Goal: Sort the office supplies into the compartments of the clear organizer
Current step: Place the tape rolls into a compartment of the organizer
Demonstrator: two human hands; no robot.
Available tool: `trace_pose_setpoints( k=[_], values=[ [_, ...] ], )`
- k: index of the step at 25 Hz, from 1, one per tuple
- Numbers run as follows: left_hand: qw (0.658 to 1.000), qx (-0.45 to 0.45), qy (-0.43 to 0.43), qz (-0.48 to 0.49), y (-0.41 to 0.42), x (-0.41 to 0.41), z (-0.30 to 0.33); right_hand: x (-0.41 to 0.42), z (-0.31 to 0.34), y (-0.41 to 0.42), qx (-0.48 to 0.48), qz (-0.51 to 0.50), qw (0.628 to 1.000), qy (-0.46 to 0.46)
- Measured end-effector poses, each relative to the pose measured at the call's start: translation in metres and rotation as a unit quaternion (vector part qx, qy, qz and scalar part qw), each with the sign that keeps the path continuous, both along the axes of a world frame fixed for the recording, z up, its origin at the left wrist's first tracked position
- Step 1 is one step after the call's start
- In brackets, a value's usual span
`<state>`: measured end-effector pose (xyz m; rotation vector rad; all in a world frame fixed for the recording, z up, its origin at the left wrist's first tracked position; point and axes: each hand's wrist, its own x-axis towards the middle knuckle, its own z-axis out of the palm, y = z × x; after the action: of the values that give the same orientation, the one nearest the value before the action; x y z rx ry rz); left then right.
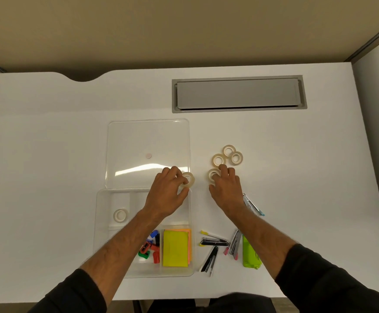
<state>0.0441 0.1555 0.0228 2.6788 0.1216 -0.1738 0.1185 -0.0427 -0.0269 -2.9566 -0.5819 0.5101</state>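
Left hand [169,190] grip closed on a tape roll [187,180] at the organizer [100,222] far edge, presumably bound for the compartment holding one roll [120,214]. Right hand [225,188] fingers pinching another roll [213,175] on the tabletop [48,143].

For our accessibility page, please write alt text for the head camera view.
A person's left hand holds a cream tape roll above a clear plastic organizer on a white desk, while the right hand closes its grip on another tape roll. Staplers lie nearby.
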Motion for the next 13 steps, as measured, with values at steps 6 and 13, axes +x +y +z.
trace_pose_setpoints(
  k=[6,13],
  values=[
    [1.0,-0.01,-0.011,0.0,0.003,0.003,-0.001,0.001,0.002,-0.004,0.016,0.008,1.0,0.002],
    [0.998,-0.057,-0.001,0.028,0.01,-0.018,0.014,-0.003,0.032,-0.002,0.301,-0.176,0.922,0.168]
  ],
)
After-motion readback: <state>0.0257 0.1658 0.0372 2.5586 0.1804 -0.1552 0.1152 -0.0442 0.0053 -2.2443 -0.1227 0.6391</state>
